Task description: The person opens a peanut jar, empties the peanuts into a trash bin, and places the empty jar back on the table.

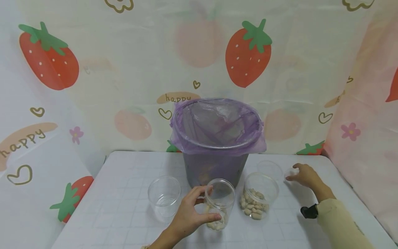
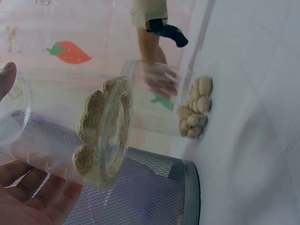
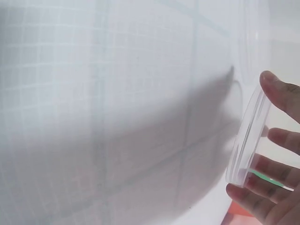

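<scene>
My left hand (image 1: 190, 215) grips a clear plastic jar (image 1: 221, 194) with the thumb on one side and the fingers on the other. A few unshelled peanuts (image 2: 91, 119) lie in its bottom, and its top has no lid. On the right, my right hand (image 1: 306, 177) pinches a clear round lid (image 3: 247, 138) by its edge, close over the table. Between the hands stands a second clear jar (image 1: 262, 183), uncovered, with several pale, smooth-shelled nuts (image 1: 253, 207) in it.
Behind the jars stands a mesh waste bin (image 1: 214, 166) lined with a purple bag (image 1: 217, 150). Left of my left hand is an empty clear jar (image 1: 164, 190). Another clear lid (image 1: 269, 167) lies flat behind the jar of nuts. A patterned curtain (image 1: 140, 69) closes off the back.
</scene>
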Tool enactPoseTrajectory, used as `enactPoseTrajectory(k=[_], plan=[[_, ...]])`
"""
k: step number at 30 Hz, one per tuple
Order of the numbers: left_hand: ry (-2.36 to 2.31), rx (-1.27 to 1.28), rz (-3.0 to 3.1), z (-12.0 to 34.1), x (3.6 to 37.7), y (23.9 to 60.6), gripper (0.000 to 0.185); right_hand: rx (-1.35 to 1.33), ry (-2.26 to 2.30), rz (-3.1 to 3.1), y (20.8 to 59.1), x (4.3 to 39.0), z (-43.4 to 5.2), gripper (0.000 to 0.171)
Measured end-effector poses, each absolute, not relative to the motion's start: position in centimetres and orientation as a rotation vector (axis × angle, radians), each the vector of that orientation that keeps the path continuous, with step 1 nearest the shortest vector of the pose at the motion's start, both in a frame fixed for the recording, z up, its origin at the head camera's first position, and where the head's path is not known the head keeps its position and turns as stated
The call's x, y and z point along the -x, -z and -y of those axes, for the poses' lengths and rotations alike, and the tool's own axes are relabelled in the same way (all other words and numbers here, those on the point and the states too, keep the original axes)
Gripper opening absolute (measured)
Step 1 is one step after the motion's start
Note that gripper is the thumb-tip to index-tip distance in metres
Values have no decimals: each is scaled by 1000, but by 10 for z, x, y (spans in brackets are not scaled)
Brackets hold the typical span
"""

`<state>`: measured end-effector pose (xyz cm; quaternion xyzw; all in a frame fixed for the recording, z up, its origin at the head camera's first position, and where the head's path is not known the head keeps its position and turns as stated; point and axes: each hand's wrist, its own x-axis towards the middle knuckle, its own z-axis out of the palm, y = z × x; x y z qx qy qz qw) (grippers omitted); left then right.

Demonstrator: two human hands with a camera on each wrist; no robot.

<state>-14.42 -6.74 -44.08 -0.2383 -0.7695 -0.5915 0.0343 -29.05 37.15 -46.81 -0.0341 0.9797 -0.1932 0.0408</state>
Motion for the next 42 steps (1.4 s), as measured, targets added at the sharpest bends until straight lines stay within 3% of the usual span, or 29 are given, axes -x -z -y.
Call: enactPoseTrajectory(k=[20,31,42], plan=[[1815,749,2365,69,144,440,68,-24,546,-2917,483,295,-369,78],[1840,752,2365,69,145,439,69,-44,576,-2908,483,293,-368,98],[1825,764,2358,70,145,438,68,38,592,-2978,467,291,-367,92]])
